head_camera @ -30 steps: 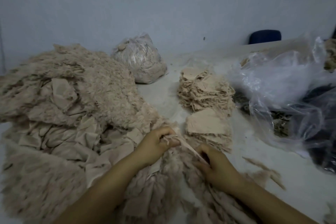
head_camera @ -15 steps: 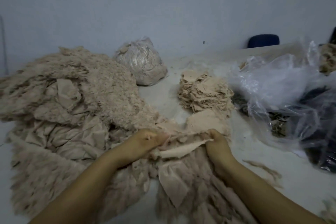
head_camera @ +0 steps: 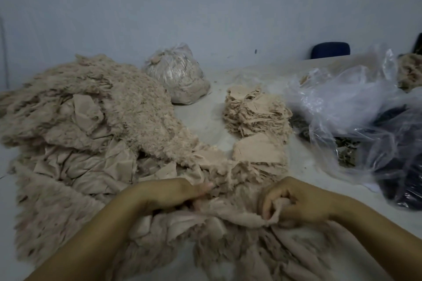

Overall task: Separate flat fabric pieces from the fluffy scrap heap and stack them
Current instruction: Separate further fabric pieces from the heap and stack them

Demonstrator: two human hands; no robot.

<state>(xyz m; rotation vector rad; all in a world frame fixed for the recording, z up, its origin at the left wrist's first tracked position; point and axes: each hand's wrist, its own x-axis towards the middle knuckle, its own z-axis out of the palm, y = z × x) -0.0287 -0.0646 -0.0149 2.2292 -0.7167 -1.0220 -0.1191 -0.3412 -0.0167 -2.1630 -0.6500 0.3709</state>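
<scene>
A tied clear bag (head_camera: 177, 75) of beige scraps sat far beyond the left hand (head_camera: 173, 193); loose plastic bags (head_camera: 356, 107) holding dark material lay beyond the right hand (head_camera: 294, 203). Both hands gripped a flat piece (head_camera: 228, 217) atop the heap (head_camera: 91, 132), lower than before. Stacks (head_camera: 258, 116) stood just beyond.

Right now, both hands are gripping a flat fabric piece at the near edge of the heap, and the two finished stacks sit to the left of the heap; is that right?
Not quite: the head view shows the two stacks to the right of the fluffy heap, not the left. The left hand and right hand do grip a flat fabric piece at its near edge.
</scene>
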